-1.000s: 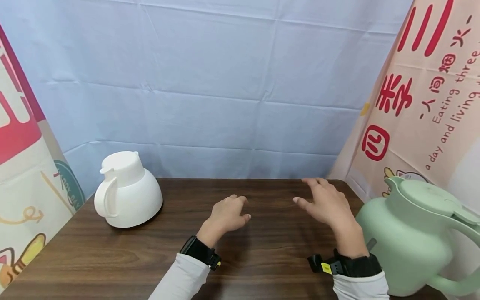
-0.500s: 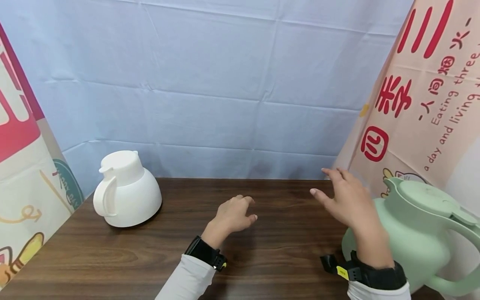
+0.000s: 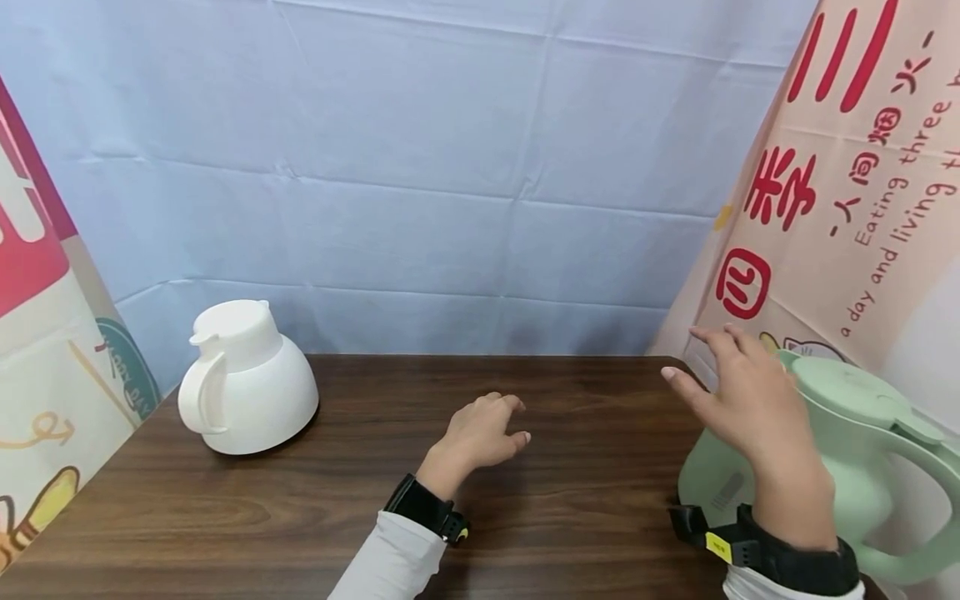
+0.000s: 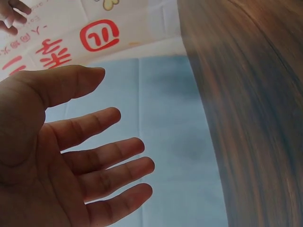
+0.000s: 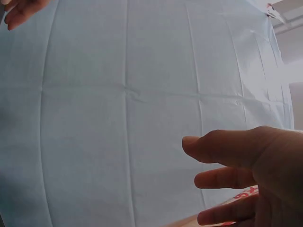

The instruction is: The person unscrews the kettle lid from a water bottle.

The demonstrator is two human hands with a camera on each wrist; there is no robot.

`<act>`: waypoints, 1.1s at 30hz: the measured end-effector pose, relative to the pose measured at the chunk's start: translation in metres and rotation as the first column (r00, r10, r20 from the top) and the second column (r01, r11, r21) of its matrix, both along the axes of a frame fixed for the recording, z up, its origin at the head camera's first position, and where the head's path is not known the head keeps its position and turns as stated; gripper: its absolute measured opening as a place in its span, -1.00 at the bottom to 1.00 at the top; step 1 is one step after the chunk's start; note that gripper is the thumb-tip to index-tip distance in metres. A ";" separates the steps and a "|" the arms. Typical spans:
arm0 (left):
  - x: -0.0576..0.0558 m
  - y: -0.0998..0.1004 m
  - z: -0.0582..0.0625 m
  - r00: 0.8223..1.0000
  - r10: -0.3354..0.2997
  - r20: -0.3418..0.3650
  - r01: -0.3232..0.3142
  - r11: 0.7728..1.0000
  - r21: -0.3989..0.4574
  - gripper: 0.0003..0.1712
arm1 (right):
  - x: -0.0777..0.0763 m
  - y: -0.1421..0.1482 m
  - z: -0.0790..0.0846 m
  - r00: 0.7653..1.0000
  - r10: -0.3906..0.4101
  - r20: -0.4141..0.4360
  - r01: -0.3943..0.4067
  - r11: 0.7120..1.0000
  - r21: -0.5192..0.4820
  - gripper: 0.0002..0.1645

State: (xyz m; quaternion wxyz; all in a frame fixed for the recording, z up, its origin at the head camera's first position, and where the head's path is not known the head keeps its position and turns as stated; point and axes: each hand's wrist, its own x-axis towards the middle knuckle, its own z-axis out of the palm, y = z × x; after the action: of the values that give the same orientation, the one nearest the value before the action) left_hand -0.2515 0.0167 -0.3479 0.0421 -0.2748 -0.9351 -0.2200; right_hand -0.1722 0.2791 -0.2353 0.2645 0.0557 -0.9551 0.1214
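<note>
My left hand (image 3: 483, 433) hovers above the middle of the table, and the left wrist view shows its fingers (image 4: 104, 182) spread and holding nothing. At the right, my right hand (image 3: 753, 400) is raised in front of a green jug (image 3: 855, 400), covering part of its body. The right wrist view has its thumb and fingers (image 5: 225, 178) apart, with nothing between them. Whether that hand touches the jug cannot be told. A white jug (image 3: 258, 392) stands at the table's left, its handle towards the left, well away from both hands.
The dark wooden table (image 3: 360, 517) ends at a pale blue cloth (image 3: 420, 167) hanging behind it. Printed cloths flank it, one at the left (image 3: 45, 350) and one with red lettering at the right (image 3: 825, 183). Both wrists wear black straps.
My right hand has moved right and now overlaps the green jug in the head view. The left hand has drifted slightly to the right. Both jugs stay on the table.
</note>
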 end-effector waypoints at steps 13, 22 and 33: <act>0.000 0.018 -0.003 0.998 -0.045 0.033 0.042 0.997 0.066 -0.55 | 0.014 0.030 0.006 0.987 -0.161 -0.022 0.160 0.987 -0.024 -0.23; 0.004 0.027 -0.014 0.996 -0.080 0.044 0.077 0.995 0.065 -0.56 | 0.030 0.050 0.003 0.964 -0.266 0.005 0.266 0.963 -0.043 -0.03; 0.007 0.042 -0.019 0.993 -0.113 -0.037 0.112 0.993 -0.022 -0.56 | 0.041 0.076 -0.003 0.942 -0.336 0.020 0.337 0.937 -0.097 0.10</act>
State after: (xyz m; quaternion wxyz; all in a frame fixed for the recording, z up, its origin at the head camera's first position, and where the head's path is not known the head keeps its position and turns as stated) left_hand -0.2448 0.0584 -0.3665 0.0449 -0.3317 -0.9192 -0.2075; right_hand -0.1309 0.3550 -0.2382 0.2822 -0.1218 -0.9437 0.1219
